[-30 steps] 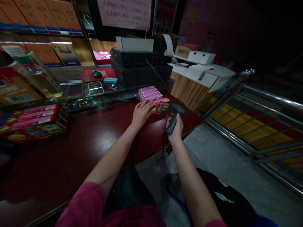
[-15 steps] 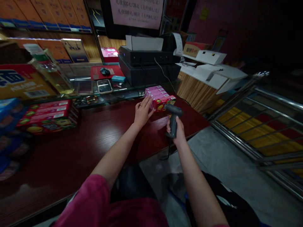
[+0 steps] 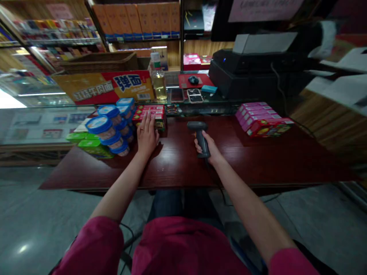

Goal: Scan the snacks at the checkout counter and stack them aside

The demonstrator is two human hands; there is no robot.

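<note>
My right hand [image 3: 208, 147] grips a dark grey barcode scanner [image 3: 201, 140] by its handle, over the middle of the brown table [image 3: 172, 164]. A cable hangs from the scanner's base. My left hand [image 3: 147, 133] is open, fingers stretched toward a row of red boxes [image 3: 161, 112] and overlapping them; whether it touches them I cannot tell. Left of that hand stand stacked tubs with blue lids [image 3: 99, 124] and green packs [image 3: 94, 148]. Over on the right of the table sits a row of pink and red boxes [image 3: 258, 116].
Behind the table runs a glass counter with a bottle of yellowish liquid [image 3: 159, 82], a large noodle carton [image 3: 106, 88], a phone [image 3: 195, 95] and a mouse [image 3: 193, 80]. A black machine [image 3: 258, 70] stands at the back right. Shelves of goods line the wall.
The view has swung left. My left hand has moved from the pink boxes on the right to the red boxes on the left. The scanner, still in my right hand, has moved left too.
</note>
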